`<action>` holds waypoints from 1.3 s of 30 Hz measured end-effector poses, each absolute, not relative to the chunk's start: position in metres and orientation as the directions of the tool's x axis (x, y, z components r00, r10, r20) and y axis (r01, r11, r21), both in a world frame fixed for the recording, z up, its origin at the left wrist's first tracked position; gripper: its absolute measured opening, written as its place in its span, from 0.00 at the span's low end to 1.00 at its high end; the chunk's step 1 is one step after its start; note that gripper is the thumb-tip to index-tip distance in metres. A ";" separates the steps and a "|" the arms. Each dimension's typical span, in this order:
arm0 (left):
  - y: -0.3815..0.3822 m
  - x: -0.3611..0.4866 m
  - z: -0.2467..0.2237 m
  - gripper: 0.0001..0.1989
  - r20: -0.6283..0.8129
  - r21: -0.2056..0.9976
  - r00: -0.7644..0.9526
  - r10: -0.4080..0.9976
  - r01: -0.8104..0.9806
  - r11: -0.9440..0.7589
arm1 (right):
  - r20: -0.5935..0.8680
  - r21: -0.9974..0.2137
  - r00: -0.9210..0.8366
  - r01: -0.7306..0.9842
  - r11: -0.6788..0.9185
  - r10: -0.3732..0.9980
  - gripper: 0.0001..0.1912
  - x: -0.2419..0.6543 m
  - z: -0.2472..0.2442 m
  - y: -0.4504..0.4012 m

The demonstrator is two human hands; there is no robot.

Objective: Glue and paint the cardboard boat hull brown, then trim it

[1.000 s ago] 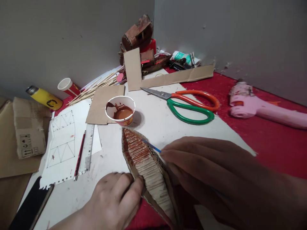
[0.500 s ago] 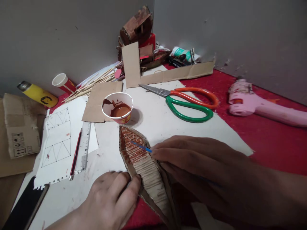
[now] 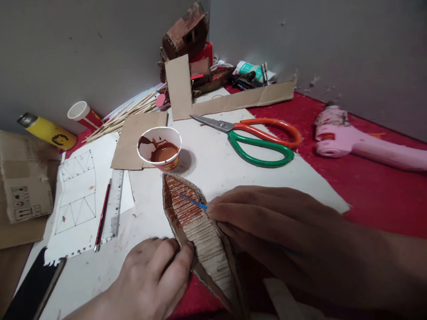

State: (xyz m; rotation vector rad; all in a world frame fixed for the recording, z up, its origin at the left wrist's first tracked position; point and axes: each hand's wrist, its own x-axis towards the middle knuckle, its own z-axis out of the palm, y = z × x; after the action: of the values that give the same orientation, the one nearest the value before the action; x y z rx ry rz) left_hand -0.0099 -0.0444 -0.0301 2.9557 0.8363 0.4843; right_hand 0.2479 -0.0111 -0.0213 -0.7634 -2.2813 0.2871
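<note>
A cardboard boat (image 3: pixel 207 242) with a ribbed inside lies in front of me, its far end coated in wet brown paint and its near part bare. My left hand (image 3: pixel 156 273) grips the boat's left wall, thumb over the edge. In my right hand (image 3: pixel 267 222) is a thin blue paintbrush (image 3: pixel 199 203), pinched by the fingertips, its tip on the painted ribs. The rest of the brush's handle is mostly hidden by the hand. Just beyond the boat stands a paper cup (image 3: pixel 170 165) with brown paint inside.
Scissors (image 3: pixel 260 142) with orange and green handles lie beyond my right hand; a pink glue gun (image 3: pixel 353 138) is at the right. Left are a pencil (image 3: pixel 102 218), a ruler (image 3: pixel 116 204) and a drawing (image 3: pixel 76 186). Cardboard strips (image 3: pixel 247 98) and sticks (image 3: pixel 133 109) lie farther back.
The whole view has shifted slightly, so things sit a little farther left and up. Both hands keep their hold, and the brush tip stays on the painted end.
</note>
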 end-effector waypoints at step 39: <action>-0.042 -0.015 -0.036 0.11 0.305 0.016 0.822 0.481 0.501 -0.865 | 0.384 -0.749 -0.555 0.280 0.600 0.738 0.13 0.247 -0.019 -0.011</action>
State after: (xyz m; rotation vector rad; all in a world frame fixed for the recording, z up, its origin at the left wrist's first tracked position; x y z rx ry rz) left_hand -0.0150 -0.0420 -0.0362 3.0606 0.8256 0.4845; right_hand 0.2472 -0.0107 -0.0192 -0.8005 -2.1206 0.8323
